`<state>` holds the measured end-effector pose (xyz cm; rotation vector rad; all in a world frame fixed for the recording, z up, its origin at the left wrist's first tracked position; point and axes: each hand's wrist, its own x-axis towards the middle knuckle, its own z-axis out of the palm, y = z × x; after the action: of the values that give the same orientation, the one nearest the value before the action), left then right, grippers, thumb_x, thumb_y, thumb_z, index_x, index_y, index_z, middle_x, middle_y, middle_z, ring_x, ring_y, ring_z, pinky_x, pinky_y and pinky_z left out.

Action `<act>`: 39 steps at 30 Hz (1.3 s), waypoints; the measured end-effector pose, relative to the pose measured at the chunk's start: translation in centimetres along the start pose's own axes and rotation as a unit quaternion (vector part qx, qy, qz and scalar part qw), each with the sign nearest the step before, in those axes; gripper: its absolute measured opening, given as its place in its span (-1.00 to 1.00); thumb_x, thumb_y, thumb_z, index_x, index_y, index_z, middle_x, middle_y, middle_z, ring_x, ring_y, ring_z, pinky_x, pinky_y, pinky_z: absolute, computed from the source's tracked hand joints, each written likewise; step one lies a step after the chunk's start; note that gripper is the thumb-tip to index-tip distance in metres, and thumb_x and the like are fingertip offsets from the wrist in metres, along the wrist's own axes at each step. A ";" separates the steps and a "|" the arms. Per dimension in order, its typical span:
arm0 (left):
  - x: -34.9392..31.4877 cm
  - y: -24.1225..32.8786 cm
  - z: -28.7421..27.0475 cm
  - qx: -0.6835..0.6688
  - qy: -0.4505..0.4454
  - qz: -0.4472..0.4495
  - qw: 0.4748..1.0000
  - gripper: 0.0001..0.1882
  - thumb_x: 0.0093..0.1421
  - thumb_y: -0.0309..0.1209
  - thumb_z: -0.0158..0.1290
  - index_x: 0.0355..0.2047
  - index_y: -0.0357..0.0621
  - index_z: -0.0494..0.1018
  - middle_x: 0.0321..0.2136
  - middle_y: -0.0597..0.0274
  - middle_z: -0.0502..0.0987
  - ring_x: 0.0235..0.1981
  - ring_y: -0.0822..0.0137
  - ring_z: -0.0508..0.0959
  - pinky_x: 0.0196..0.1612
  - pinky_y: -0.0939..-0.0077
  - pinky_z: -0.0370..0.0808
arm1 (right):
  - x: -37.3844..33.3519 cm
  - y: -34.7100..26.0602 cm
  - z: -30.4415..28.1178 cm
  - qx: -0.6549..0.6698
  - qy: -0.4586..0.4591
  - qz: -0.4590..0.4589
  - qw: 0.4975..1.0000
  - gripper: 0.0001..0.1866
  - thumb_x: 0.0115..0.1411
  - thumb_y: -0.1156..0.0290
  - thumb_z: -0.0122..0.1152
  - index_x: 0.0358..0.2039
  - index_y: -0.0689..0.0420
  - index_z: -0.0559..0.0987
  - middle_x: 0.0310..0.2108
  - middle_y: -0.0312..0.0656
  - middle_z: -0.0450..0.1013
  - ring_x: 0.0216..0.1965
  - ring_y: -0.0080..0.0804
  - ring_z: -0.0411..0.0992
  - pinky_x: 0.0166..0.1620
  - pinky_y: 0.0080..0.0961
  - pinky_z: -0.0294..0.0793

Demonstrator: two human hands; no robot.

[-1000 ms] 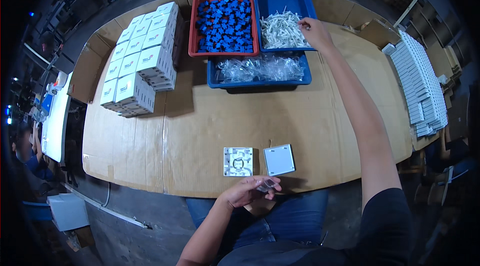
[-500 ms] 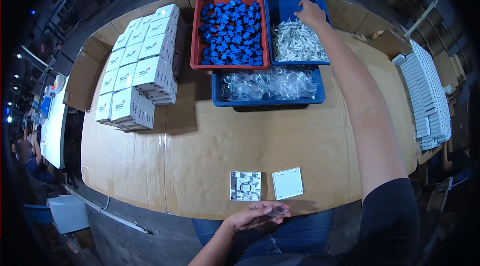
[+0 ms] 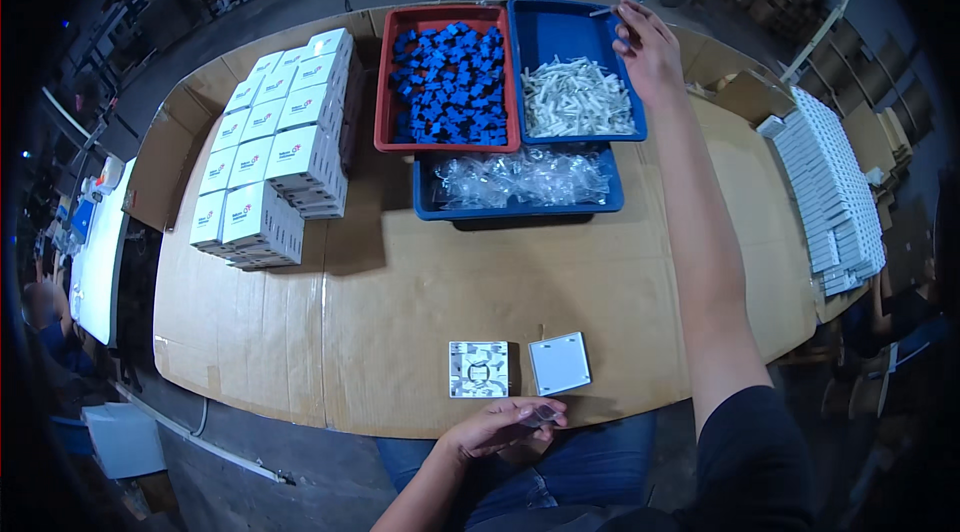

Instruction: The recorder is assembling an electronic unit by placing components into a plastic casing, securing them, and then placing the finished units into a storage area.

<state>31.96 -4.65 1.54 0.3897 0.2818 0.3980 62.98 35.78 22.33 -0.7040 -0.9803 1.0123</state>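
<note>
At the table's near edge, my left hand (image 3: pixel 500 427) is closed on a small clear plastic piece (image 3: pixel 542 416), apparently a bag like those in the lower bin. Just beyond it lie an open square white box base (image 3: pixel 479 369) with moulded fittings inside and a flat square white cover (image 3: pixel 559 363). My right hand (image 3: pixel 650 50) is raised over the far right corner of the blue bin (image 3: pixel 565 27). It pinches a small whitish stick-like piece (image 3: pixel 602 11). Below it in that bin is a heap of similar white pieces (image 3: pixel 577 99).
Left of the bins stand stacked white boxes (image 3: pixel 262 137). A red bin (image 3: pixel 383 117) holds blue plastic parts (image 3: pixel 450 82). In front, another blue bin (image 3: pixel 520 214) contains clear plastic bags (image 3: pixel 530 177). White square pieces (image 3: pixel 825 194) are stacked at the right edge of the cardboard-covered table (image 3: pixel 420 282).
My right hand has come up out of the white pieces toward the bin's right edge, with a stick-like piece now showing in its fingers. The left hand keeps its hold. The view has shifted slightly.
</note>
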 end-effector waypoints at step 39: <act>-0.9 -1.2 1.3 0.044 0.087 0.110 0.989 -0.50 0.46 -0.07 0.03 0.15 -0.27 0.48 -0.02 0.09 0.62 0.01 0.25 0.63 0.17 0.32 0.52 | -44.5 -0.6 1.3 -0.330 -0.269 0.117 0.897 -0.90 0.22 0.56 0.37 -0.24 0.19 0.72 -0.07 -0.27 0.60 -0.21 -0.50 0.54 -0.22 -0.57 0.46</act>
<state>31.94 -6.46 2.32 0.4759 0.4288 0.6403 53.23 -5.42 8.51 -1.1515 -1.8041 1.1130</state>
